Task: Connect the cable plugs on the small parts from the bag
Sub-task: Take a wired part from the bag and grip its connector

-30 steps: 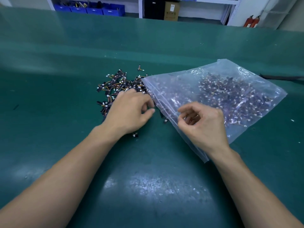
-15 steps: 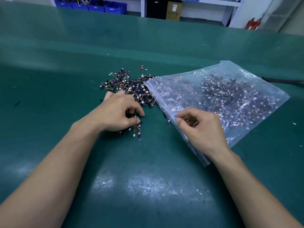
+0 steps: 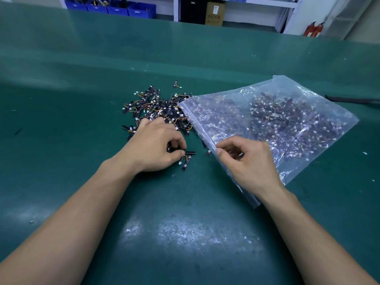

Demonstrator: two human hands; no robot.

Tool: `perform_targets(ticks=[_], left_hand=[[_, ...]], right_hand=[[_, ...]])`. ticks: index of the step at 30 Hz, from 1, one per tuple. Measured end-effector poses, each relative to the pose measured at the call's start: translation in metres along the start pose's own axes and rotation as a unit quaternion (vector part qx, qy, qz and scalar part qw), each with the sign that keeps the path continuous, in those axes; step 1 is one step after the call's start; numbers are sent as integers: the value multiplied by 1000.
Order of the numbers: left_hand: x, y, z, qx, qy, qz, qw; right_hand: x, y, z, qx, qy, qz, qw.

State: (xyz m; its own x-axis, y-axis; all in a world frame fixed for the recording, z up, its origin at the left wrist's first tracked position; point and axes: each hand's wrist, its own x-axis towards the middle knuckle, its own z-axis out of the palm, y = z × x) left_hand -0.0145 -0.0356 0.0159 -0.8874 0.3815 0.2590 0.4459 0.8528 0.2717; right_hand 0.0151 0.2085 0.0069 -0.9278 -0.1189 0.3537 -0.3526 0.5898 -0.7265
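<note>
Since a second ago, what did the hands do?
The left hand slid from the pile back toward the person, pinching a few parts and dragging them clear. The right hand stayed on the bag, fingers curled. The bag stayed put.

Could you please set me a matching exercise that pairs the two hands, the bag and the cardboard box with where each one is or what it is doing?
Things:
1. left hand
2. right hand
3. bag
4. cardboard box

Places or states:
A. stands in the background below a shelf
B. pinches a small part beside the pile
C. lies on the green mat, parts inside
D. lies over the bag's near edge

Pairs: 1-B, 2-D, 3-C, 4-A
</note>
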Motion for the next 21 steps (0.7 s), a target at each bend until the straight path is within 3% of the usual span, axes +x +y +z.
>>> perform_targets(ticks=[8, 14, 21], left_hand=[[0, 2, 2, -22, -5, -13, 1000], [0, 2, 2, -56, 60, -67, 994], [-1, 26, -3, -86, 72, 47, 993]], right_hand=[[0, 1, 2, 8, -2, 3, 1000], [0, 4, 2, 16, -4, 6, 1000], [-1, 1, 2, 42, -10, 0, 999]])
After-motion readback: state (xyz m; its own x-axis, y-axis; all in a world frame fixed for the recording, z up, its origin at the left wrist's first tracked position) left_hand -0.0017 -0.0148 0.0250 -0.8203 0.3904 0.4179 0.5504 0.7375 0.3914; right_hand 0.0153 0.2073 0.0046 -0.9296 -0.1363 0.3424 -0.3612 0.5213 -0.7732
